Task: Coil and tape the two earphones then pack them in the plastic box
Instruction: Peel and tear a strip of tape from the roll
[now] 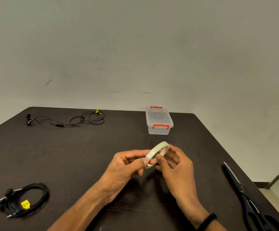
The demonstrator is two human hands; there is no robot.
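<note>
Two hands were in view above the dark table (85, 155), both engaged on one roll of clear tape (157, 154) held clear of the surface near the table's centre. The left hand (127, 165) pinched the roll's near rim between thumb and fingers; the right hand (175, 165) had its fingers curled about the far side, thumb at the inner edge, though motion blur obscured the exact contact. One black band (207, 220) sat on the right wrist. At 8 o'clock from the hands lay one coiled black earphone (33, 199) bearing one yellow tag (25, 204); whether tape bound it could not be told. At 4 o'clock, along the right edge, lay one pair of black scissors (245, 197), blades pointing away. At 12 o'clock stood one clear plastic box (158, 120), lid on, with two red latches. At 10 o'clock, near the far edge, the second earphone (78, 120) lay loose and uncoiled, also yellow-tagged. Total earphones: two, both outside the box.
</note>
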